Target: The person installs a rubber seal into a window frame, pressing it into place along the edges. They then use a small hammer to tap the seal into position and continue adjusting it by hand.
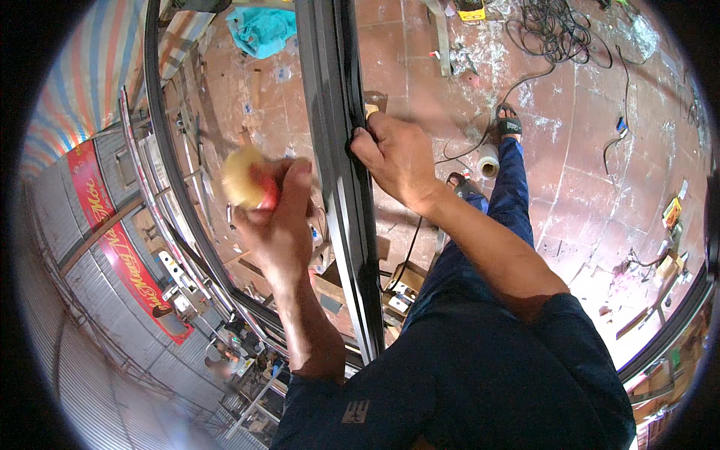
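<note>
A dark grey metal frame bar [330, 135] with grooves along its length runs up the middle in front of me. To its left, my left hand [277, 217] is closed round a rounded, pale yellow thing [241, 178] with a red part, blurred by motion; its kind cannot be told. My right hand [397, 161] is against the bar's right edge, thumb and fingers pressed together there. A small yellowish bit [371, 110] shows at its fingertips, and what they pinch is mostly hidden.
A second dark frame bar [169, 135] curves along the left. Loose black cable [555, 34] lies on the reddish tiled floor [570, 172], with a clear film roll [488, 166] by my feet. A turquoise bag [261, 31] lies beyond the bars; a yellow packet [673, 212] lies right.
</note>
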